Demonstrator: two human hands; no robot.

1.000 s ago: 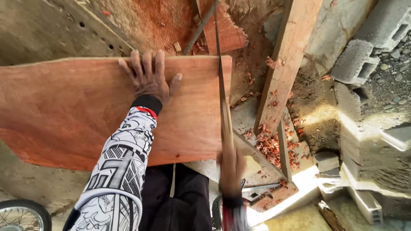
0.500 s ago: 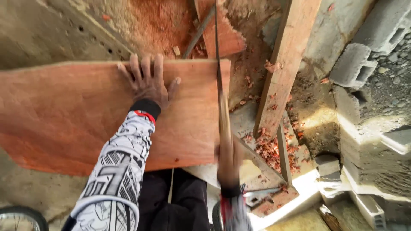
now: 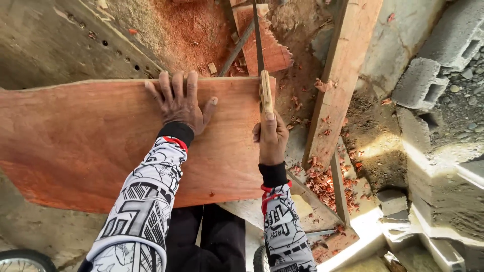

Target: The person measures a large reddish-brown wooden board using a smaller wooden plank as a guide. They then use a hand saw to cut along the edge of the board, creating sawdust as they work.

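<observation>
- Reddish plywood board lies flat across the middle of the view, above the person's legs, its right edge at the saw.
- Left hand presses open-palmed, fingers spread, on the board's far edge.
- Right hand is clenched round the wooden handle of a handsaw, blade pointing away along the board's right edge.
- Red sawdust lies beyond; a timber plank leans to the right, near grey concrete blocks.

The reddish board is smooth matt wood, the saw has a dull metal blade and wooden handle, and the blocks are rough grey concrete.

right hand forward, saw pushed deeper — unblurred
</observation>
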